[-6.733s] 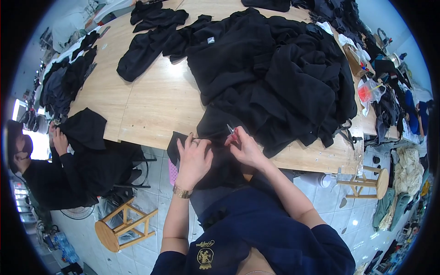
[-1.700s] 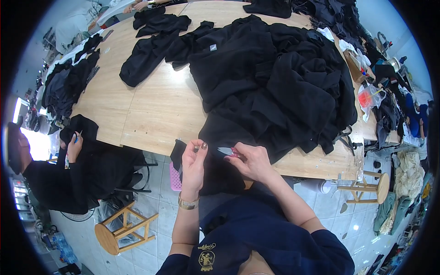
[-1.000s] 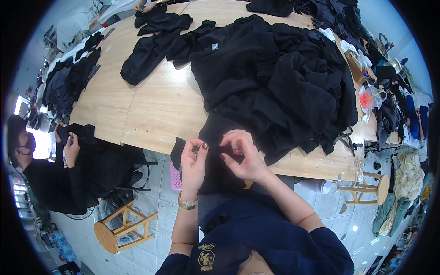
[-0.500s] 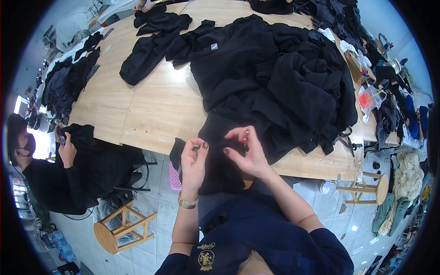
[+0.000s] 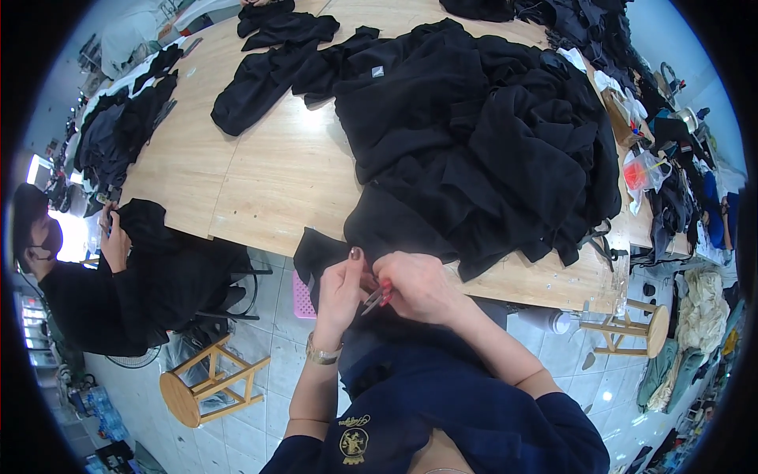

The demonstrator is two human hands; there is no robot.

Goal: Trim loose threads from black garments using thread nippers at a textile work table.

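My left hand [image 5: 339, 294] is closed in a pinch at the table's near edge, with black fabric at its fingers. My right hand [image 5: 422, 288] is wrapped round small red-handled scissors [image 5: 384, 293]. Their metal blades point down and left, close to my left fingers. A black garment [image 5: 399, 225] hangs over the edge beneath both hands, and one corner of it sticks out left of my left hand. What exactly lies between the left fingertips is partly hidden. Behind my hands, a large heap of black garments [image 5: 513, 150] covers the table's right half.
More black pieces [image 5: 257, 87] lie further back on the wooden table [image 5: 276, 174]. At the left a masked co-worker [image 5: 87, 292] sits handling black cloth. Wooden stools [image 5: 180, 400] stand on the floor at both sides. A pink basket [image 5: 302, 296] is below the edge.
My hands have come together and moved slightly down. The right hand has turned, its fingers now folded over the scissors, whose blades show beside the left hand.
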